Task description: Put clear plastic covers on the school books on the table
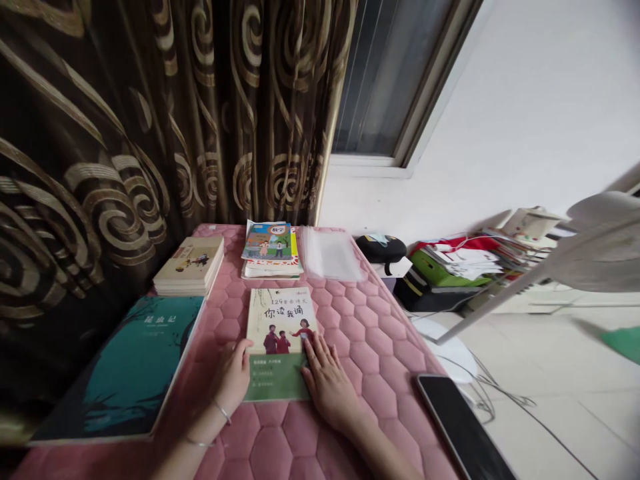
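A paperback book [280, 373] with a cream and green cover, drawn figures and Chinese lettering lies closed on a pink quilted cover [273, 433]. At its left edge is my left hand [231, 377], fingers curled against the side and pinching the edge; some of its fingers are hidden. My right hand [327, 380] rests flat on the right side of the book, fingers stretched out over the cover. To the left lies a large dark teal book [143, 367].
Behind stand a stack of beige books [190, 260], a pile of textbooks [270, 241] and clear plastic sleeves [333, 255]. A tablet [460, 427] lies at the right edge. Beyond are a white lamp [493, 310], cables, a black case [381, 249] and a patterned curtain [225, 113].
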